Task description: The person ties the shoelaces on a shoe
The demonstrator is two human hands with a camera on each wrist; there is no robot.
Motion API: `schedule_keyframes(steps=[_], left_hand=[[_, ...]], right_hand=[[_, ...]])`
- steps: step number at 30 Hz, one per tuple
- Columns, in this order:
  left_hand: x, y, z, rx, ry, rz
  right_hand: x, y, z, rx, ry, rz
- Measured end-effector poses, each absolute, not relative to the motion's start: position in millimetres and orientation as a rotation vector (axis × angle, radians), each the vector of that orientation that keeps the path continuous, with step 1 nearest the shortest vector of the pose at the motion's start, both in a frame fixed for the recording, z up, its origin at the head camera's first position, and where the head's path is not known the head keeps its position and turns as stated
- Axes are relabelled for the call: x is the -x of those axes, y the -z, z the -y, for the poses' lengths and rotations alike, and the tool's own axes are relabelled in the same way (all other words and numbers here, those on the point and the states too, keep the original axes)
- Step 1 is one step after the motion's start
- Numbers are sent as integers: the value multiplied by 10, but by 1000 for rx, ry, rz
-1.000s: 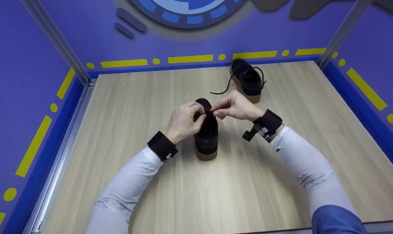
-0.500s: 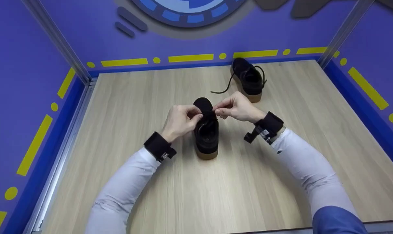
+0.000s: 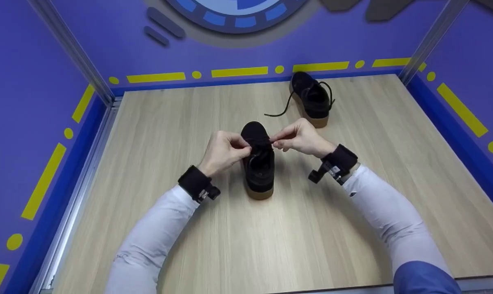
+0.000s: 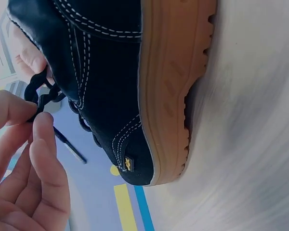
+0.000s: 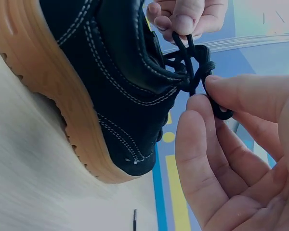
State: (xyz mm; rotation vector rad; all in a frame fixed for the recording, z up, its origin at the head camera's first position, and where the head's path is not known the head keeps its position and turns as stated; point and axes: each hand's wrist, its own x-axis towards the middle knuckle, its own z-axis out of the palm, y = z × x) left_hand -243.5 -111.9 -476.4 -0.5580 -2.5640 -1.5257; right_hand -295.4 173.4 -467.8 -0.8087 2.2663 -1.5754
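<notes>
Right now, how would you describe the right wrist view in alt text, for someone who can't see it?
A person's right hand and, beyond it, left hand pinch a looped black cord lace on a black, white-stitched shoe with a thick tan sole. The shoe stands on a pale wood-grain tabletop.

near shoe on the table; far shoe behind it, to the right.
</notes>
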Motion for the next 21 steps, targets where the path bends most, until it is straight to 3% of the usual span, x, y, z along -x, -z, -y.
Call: schedule_keyframes(steps=[21], left_hand=[[2544,4974,1250,210,2090,2500]], right_hand=[[2930,4906,-1835,771,1613,-2403]])
